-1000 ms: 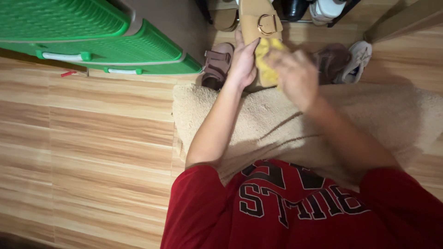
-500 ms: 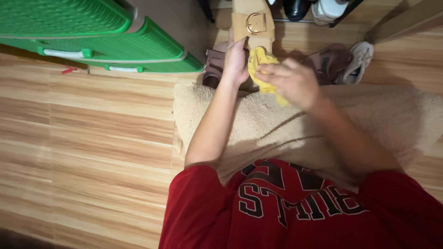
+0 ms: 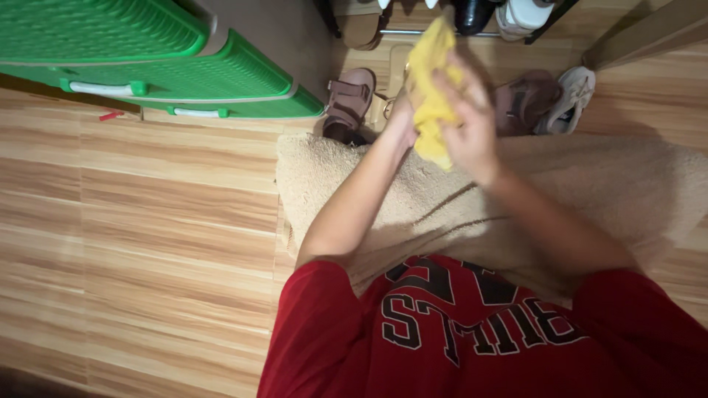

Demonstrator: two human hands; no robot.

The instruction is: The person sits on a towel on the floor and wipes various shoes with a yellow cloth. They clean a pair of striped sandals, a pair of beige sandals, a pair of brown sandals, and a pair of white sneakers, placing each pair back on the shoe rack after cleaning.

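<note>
Both hands up at the yellow cloth [image 3: 431,88]: right hand [image 3: 468,121] clutches it, left hand [image 3: 402,118] mostly hidden behind it, grip can't tell. Tan sandal [image 3: 397,74] just behind cloth, brown sandal [image 3: 346,103] left of it.

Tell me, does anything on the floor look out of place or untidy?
Slightly. A small red item lies loose on the wooden floor beside the green plastic drawers, and a brown sandal sits alone against the beige rug.

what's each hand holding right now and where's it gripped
The right hand holds a yellow cloth, bunched around its middle. The left hand is mostly hidden behind the cloth; its grip on the tan sandal cannot be told.
</note>
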